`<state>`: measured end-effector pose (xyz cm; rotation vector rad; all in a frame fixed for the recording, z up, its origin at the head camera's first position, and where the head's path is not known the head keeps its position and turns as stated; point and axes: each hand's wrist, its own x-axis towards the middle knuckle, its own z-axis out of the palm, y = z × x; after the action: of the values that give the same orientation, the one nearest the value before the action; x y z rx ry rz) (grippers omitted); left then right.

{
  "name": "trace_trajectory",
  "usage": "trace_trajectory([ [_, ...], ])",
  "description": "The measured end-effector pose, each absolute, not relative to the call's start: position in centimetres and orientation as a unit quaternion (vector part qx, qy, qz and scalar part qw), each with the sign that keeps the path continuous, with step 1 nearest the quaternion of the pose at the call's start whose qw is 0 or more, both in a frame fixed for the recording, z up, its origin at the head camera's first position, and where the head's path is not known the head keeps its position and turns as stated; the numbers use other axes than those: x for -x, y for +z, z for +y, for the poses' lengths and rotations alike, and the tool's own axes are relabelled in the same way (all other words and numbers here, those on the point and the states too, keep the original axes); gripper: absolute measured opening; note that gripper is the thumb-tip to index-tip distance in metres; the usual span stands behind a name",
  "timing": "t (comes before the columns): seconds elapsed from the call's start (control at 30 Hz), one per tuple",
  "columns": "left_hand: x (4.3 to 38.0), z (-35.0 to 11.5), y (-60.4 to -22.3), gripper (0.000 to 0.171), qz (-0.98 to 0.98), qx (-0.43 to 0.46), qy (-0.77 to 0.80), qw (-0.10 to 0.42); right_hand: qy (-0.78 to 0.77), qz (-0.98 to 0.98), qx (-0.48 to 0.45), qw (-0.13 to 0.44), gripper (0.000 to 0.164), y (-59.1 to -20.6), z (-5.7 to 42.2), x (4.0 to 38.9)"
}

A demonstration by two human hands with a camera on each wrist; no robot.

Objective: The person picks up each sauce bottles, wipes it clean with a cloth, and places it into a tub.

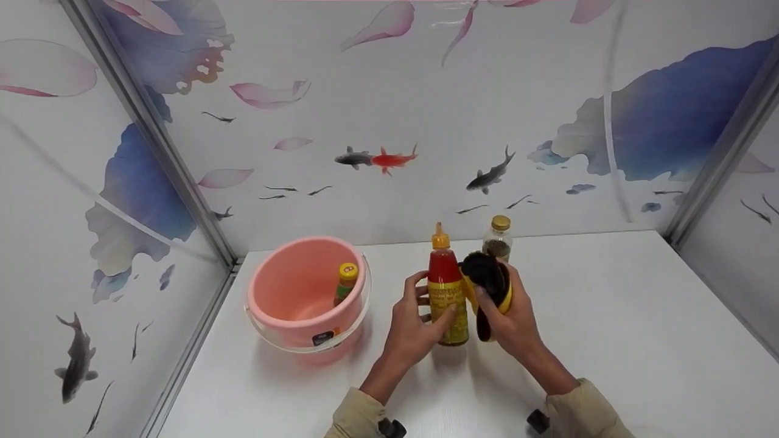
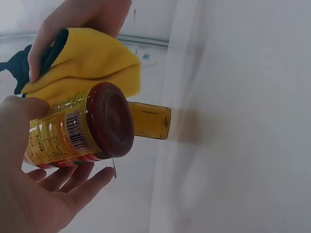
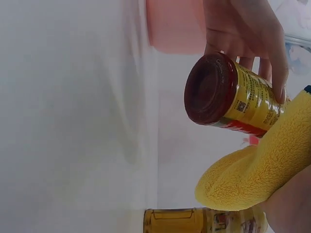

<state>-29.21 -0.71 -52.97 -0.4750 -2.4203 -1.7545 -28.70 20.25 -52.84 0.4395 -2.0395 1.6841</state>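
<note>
My left hand point(image 1: 411, 325) grips a sauce bottle point(image 1: 445, 267) with red contents, a yellow label and a yellow nozzle cap. Its dark red base point(image 2: 114, 120) faces the left wrist camera, raised off the table. In my right hand point(image 1: 514, 322) is a folded cloth point(image 3: 252, 167), yellow on one side and black on the other, held between thumb and fingers. The cloth sits right beside the bottle's label, overlapping it in the right wrist view. Behind the right hand stands a glass bottle point(image 1: 500, 234) with a gold cap, partly hidden.
A pink bucket point(image 1: 268, 307) with a white handle stands on the left of the white table point(image 1: 633, 316). Inside it leans a small yellow-capped bottle point(image 1: 347, 281). Printed panels point(image 1: 389, 201) wall in the back and both sides.
</note>
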Motion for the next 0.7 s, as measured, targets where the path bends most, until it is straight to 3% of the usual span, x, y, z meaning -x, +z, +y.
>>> trace_trajectory([
  [0.27,28.2,-0.8,-52.6,0.077,-0.810,0.184,-0.554,0.061,0.641,-0.716,-0.164,0.222,0.064,-51.6,18.7,29.6],
  [0.7,27.6,-0.6,-52.5,0.074,-0.797,0.227,-0.558,0.046,0.688,-0.682,-0.176,0.178,0.055,-51.4,19.0,29.3],
])
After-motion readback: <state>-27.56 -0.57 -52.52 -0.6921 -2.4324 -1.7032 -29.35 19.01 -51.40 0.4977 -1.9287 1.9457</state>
